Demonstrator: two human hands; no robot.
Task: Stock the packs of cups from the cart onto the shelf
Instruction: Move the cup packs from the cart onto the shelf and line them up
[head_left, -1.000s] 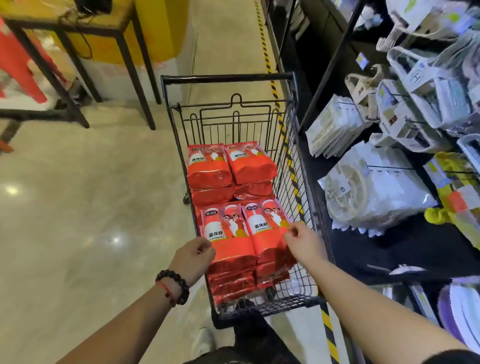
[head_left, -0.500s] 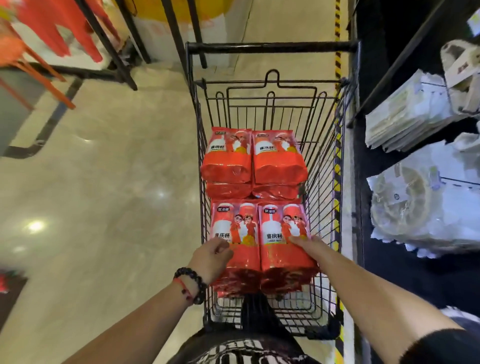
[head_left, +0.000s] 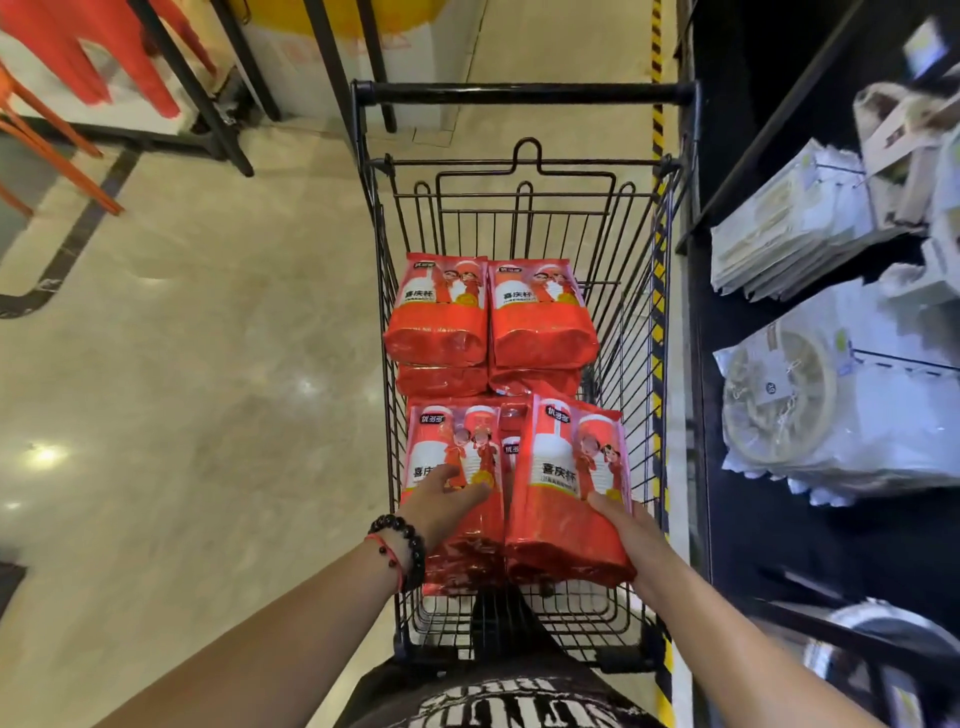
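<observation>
My right hand (head_left: 626, 525) grips a red pack (head_left: 571, 493), tilted up above the cart (head_left: 524, 93). My left hand (head_left: 441, 501) lies spread, fingers relaxed, on the next pack (head_left: 447, 441).

**Red packs, black cart, lots of beige**

The packs of cups (head_left: 569, 483) are bright red-orange with white cup graphics and little cartoon figures. Cart (head_left: 524, 93) is plain black wire. Floor (head_left: 208, 338) is glossy beige marble-look, with a yellow-and-black hazard stripe (head_left: 657, 291) on the right. Black shelf (head_left: 727, 467), white wrapped goods (head_left: 841, 415). Black bead bracelet (head_left: 410, 545) plus a red string.
</observation>
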